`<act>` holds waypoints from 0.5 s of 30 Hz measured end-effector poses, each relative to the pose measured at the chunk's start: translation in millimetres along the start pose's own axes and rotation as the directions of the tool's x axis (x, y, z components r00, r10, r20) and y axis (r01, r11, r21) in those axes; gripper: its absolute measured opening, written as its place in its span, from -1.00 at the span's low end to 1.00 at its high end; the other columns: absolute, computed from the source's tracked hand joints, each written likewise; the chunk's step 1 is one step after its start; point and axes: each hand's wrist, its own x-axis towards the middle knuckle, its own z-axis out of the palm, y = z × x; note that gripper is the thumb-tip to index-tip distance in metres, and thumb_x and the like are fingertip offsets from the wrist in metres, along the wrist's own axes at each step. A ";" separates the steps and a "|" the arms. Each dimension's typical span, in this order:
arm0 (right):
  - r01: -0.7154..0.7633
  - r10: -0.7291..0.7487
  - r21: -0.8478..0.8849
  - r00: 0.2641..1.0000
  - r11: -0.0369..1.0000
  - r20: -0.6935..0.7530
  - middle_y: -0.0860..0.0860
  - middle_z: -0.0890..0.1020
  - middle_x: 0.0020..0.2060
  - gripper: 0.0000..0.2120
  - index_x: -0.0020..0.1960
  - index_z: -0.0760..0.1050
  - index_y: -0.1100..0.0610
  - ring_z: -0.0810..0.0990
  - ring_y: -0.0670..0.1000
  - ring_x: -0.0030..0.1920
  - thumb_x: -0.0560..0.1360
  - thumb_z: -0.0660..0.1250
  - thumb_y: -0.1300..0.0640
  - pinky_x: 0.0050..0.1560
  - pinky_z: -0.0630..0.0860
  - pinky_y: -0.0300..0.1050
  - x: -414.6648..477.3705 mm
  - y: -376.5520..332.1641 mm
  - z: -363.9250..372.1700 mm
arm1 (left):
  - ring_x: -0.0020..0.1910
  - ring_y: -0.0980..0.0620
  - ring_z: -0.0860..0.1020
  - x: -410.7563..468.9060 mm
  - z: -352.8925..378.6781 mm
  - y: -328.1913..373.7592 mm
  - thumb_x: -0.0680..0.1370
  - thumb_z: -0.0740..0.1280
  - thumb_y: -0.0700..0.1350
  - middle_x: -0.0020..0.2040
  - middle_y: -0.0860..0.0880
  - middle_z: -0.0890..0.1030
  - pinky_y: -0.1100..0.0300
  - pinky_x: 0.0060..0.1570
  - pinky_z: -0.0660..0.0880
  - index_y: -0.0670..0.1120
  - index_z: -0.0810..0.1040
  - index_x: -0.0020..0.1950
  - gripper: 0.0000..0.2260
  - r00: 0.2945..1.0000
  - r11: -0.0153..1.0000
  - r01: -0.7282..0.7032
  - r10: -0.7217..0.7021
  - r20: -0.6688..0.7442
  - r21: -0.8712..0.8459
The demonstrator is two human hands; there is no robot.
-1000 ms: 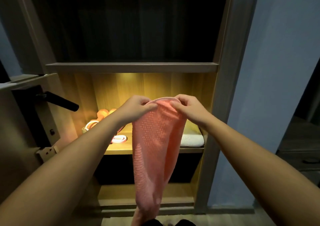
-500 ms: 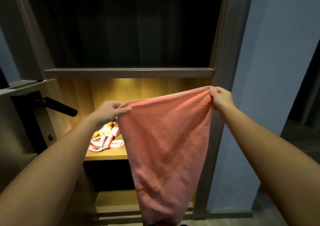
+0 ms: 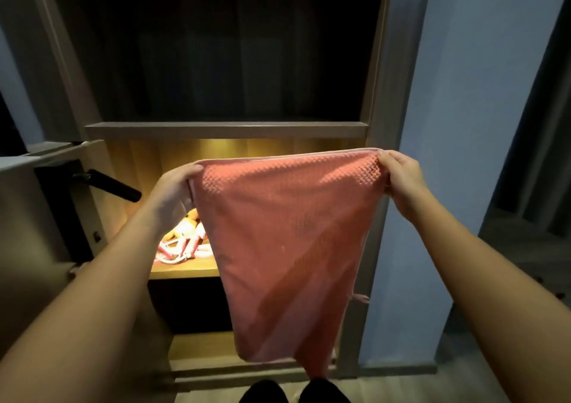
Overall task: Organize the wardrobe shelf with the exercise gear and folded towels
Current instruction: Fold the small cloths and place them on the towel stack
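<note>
Both hands, left and right, pinch the waffle-textured coral towel's top corners, spread taut.

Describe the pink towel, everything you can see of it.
The pink towel is a salmon-pink cloth with a raised waffle-like texture and a stitched hem along its top edge. It hangs spread out in front of the lit wardrobe shelf, top edge roughly level, narrowing downward with diagonal folds. The left hand pinches its upper left corner, the right hand its upper right. Nothing else visibly touches it.
</note>
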 end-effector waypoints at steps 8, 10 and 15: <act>-0.041 -0.028 0.171 0.924 0.984 0.381 0.16 0.68 0.05 -0.64 0.12 0.63 0.24 0.63 0.04 0.01 0.61 0.07 0.19 -0.03 0.56 -0.15 -103.3 -35.7 -37.0 | -0.32 0.14 0.54 -99.0 -30.9 10.6 0.64 0.00 -0.13 -0.25 -0.04 0.59 0.38 -0.40 0.48 -0.21 0.58 0.09 -0.63 0.975 0.982 0.053 -0.012 0.223 -0.180; -0.063 -0.060 0.240 0.880 0.969 0.472 0.19 0.64 0.10 -0.61 0.22 0.56 0.28 0.62 0.04 0.04 0.58 0.06 0.17 -0.01 0.57 -0.17 -115.3 -56.2 -42.2 | -0.35 0.15 0.57 -113.2 -34.7 17.4 0.65 -0.03 -0.13 -0.31 0.00 0.61 0.37 -0.39 0.51 -0.15 0.66 -0.02 -0.55 0.979 0.968 0.024 0.028 0.201 -0.250; -0.204 0.056 0.262 0.875 0.943 0.480 0.09 0.69 -0.09 -0.61 0.13 0.62 0.18 0.66 -0.03 -0.11 0.62 0.03 0.16 -0.07 0.58 -0.17 -135.5 -54.8 -39.0 | 0.05 -0.03 0.58 -121.4 -38.3 -0.9 0.58 0.08 -0.13 0.15 -0.18 0.61 0.06 0.13 0.44 -0.20 0.57 0.26 -0.62 0.980 0.974 0.062 -0.018 0.199 -0.217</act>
